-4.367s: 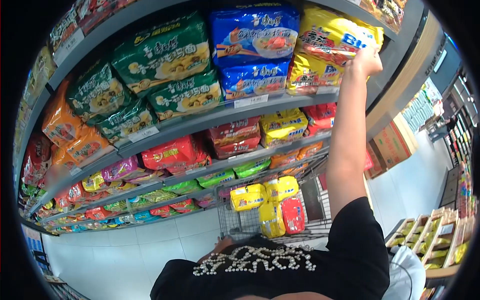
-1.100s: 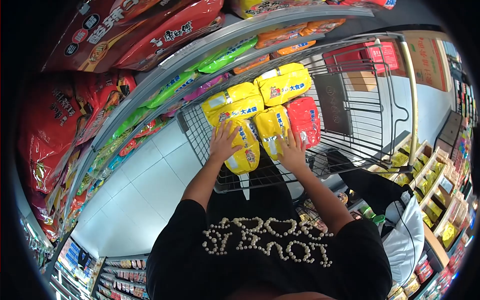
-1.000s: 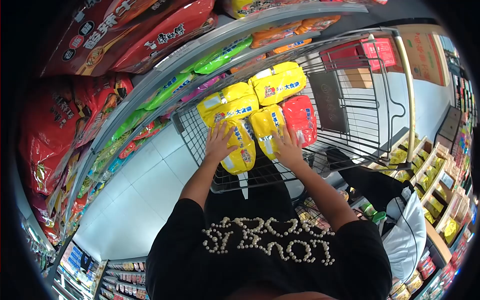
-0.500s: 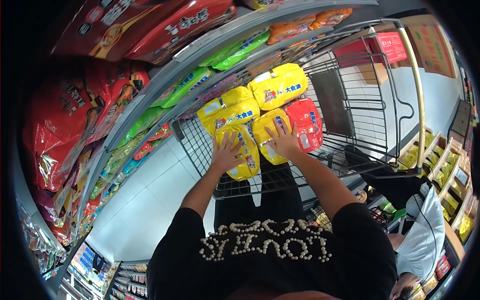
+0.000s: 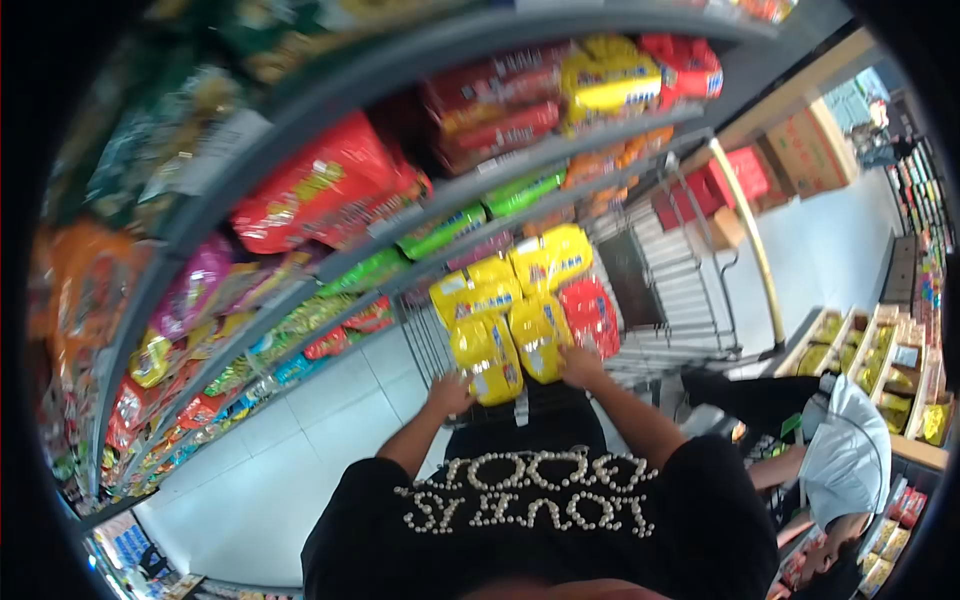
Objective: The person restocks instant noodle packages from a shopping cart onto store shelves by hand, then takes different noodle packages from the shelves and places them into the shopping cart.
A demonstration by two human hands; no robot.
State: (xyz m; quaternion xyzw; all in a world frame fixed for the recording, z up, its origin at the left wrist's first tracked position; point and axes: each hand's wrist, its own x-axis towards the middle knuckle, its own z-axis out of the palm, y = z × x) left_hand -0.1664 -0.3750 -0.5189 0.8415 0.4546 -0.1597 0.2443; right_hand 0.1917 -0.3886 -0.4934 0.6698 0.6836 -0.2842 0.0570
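Note:
A wire shopping cart (image 5: 680, 285) stands right in front of me. Inside it lie several yellow noodle multipacks (image 5: 488, 357) and one red multipack (image 5: 592, 316), pushed together at the left end. My left hand (image 5: 452, 393) is closed at the cart's near edge, just left of the nearest yellow pack. My right hand (image 5: 582, 367) is closed at the same edge, close to the right-hand yellow pack (image 5: 541, 338) and below the red one. Both hands seem to grip the cart's rim; the fingertips are partly hidden and blurred.
Store shelves (image 5: 300, 270) full of bagged goods curve along the left and far side. A person in a white shirt (image 5: 845, 455) bends down at the right, near wooden display bins (image 5: 870, 360). Cardboard boxes (image 5: 808, 150) stand beyond the cart's gold-coloured handle (image 5: 750, 240).
Both hands have drawn back from the tops of the yellow packs to the cart's near edge and closed. My view has tilted up, showing more shelves. The packs stay in the cart.

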